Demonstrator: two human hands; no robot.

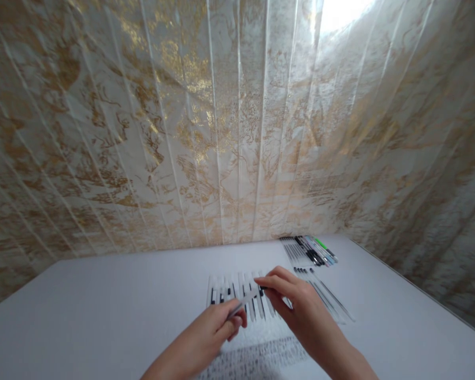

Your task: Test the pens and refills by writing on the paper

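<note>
My left hand [224, 328] is closed round a pale, see-through pen [247, 300], which slants up to the right. My right hand [295, 298] pinches at the pen's upper end, where a small black piece shows between thumb and fingers. Blur hides whether that piece is a cap or part of a refill. Behind and under the hands lies a row of clear pen parts [210, 285] with black sections, side by side and partly covered by the hands. Just beyond my right wrist, several thin clear sticks with black ends [332, 298] lie slanted.
A sheet with handwritten lines [261, 356] lies nearest me on the white table [103, 316]. Toward the back right are several dark-tipped thin sticks [295, 250] and a group of assorted pens [314, 250], one bright green. A gold-patterned curtain [182, 132] hangs behind the table.
</note>
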